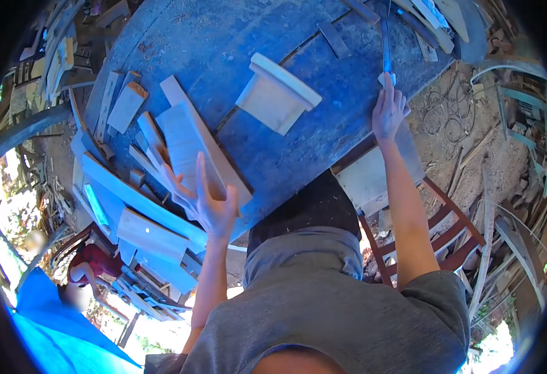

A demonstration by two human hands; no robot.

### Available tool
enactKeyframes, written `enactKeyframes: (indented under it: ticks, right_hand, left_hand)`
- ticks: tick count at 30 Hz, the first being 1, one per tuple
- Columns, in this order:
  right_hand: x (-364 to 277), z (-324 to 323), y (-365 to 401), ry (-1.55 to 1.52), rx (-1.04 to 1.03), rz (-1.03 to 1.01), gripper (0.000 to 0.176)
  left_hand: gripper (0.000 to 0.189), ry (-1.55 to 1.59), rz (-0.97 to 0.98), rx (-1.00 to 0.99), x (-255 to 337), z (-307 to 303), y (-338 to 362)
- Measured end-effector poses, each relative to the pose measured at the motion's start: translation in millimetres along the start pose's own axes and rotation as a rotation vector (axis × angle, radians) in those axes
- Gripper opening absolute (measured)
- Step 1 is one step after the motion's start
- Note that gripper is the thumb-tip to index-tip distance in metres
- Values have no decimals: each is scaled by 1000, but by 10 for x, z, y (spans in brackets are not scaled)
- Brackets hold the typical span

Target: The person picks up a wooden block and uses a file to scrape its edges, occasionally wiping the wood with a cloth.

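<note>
My left hand [214,209] is open, fingers spread, over the lower end of a wide pale board [189,140] among wood pieces on the left of the table. In my right hand [388,115], at the table's right edge, is a long narrow strip-like tool [386,47] with a pale end at the fingers. My index finger stretches along it, the others curled. Between the hands, a flat pale wooden piece with a thick moulded strip along one side [280,93] lies on the blue-grey table [329,134].
Several cut blocks [128,106] and boards [152,235] line the table's left side. A dark small bar [332,40] and more planks [432,25] lie at the far right. A red-brown chair frame [438,218] stands beside me. Another person in red [96,262] is at lower left.
</note>
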State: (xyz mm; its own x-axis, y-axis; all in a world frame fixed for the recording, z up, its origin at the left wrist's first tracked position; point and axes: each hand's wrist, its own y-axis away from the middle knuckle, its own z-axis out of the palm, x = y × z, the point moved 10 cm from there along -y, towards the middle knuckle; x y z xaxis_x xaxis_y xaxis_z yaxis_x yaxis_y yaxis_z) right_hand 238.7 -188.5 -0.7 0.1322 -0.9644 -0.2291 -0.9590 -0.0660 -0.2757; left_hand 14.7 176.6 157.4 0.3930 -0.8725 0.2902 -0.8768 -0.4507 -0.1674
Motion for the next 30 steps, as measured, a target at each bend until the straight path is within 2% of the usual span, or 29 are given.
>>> enactKeyframes:
  ticks: [3, 5, 7, 8, 10, 14, 16, 17, 19, 21, 22, 24, 25, 27, 28, 30]
  right_hand:
    - [-70, -26, 188, -38, 30, 70, 46]
    - [-165, -27, 228, -110, 110, -5, 45]
    - [-203, 56, 210, -55, 82, 2, 45]
    - [-193, 125, 225, 6, 30, 17, 45]
    - [-243, 85, 266, 40, 70, 21, 45]
    - [-271, -7, 301, 35, 164, 54, 45]
    - [-262, 6, 301, 8, 203, 48, 46]
    - [-261, -9, 313, -10, 237, 32, 46]
    - [-224, 5, 324, -34, 226, 55, 47]
    - [-195, 4, 334, -55, 217, 79, 47]
    - [-195, 1, 332, -65, 210, 80, 48]
    - [-183, 17, 325, -85, 197, 79, 49]
    - [-167, 16, 328, -94, 197, 91, 49]
    - [-147, 20, 332, -131, 193, 95, 52]
    - [-122, 33, 361, -142, 187, 118, 52]
    - [-112, -13, 342, -229, 222, 108, 56]
  left_hand:
    - [85, -131, -33, 17, -367, -34, 101]
    - [85, -162, -29, 16, -521, -5, 183]
    - [88, -249, -90, -100, -677, 153, 200]
    - [88, -250, -84, -90, -706, 181, 224]
    - [87, -301, -88, -146, -775, 290, 285]
    - [89, -292, -42, -22, -563, 240, 177]
    - [97, 222, -56, -33, -169, 260, 8]
    - [97, 215, -42, -35, 67, 329, -92]
    - [104, 1014, -332, -90, 389, 772, -316]
    - [108, 1162, -501, -109, 744, 1122, -583]
    - [108, 1159, -491, -118, 923, 1324, -751]
    - [99, 1136, -669, -94, 1032, 1684, -903]
    - [99, 1124, -660, -96, 1065, 1714, -945]
    - [90, 1096, -523, -195, 1192, 1735, -1112]
    - [90, 1073, -514, -206, 1067, 1757, -1148]
    - [86, 1079, -219, -397, 1195, 1756, -1282]
